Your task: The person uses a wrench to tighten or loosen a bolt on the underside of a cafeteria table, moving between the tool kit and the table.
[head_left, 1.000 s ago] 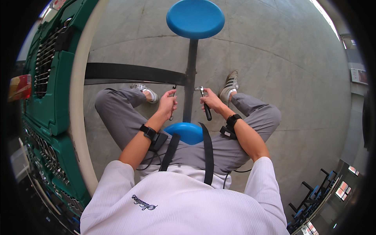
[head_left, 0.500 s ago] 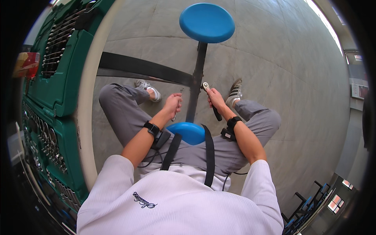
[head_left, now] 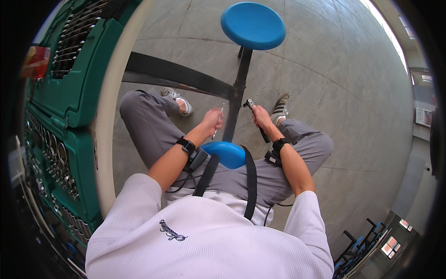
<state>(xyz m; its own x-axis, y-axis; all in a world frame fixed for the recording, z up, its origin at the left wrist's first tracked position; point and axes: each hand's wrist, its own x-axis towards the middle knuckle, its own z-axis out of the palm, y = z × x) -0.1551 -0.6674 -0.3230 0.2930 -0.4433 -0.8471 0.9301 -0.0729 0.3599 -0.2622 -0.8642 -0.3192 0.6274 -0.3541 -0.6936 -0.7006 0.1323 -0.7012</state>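
Ratchet (head_left: 250, 102) sits clamped in the right grip (head_left: 261, 118), its head just right of the black beam (head_left: 241, 76); on the beam's other side, the left grip (head_left: 212, 122) closes around a slim silver wrench (head_left: 222, 109).

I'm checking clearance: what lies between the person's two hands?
In the head view, a dark metal bar runs between the left hand and the right hand, with grey floor visible between bar and right hand.

Pale-edged table (head_left: 105, 139) with an open green tool case (head_left: 76, 106) on top
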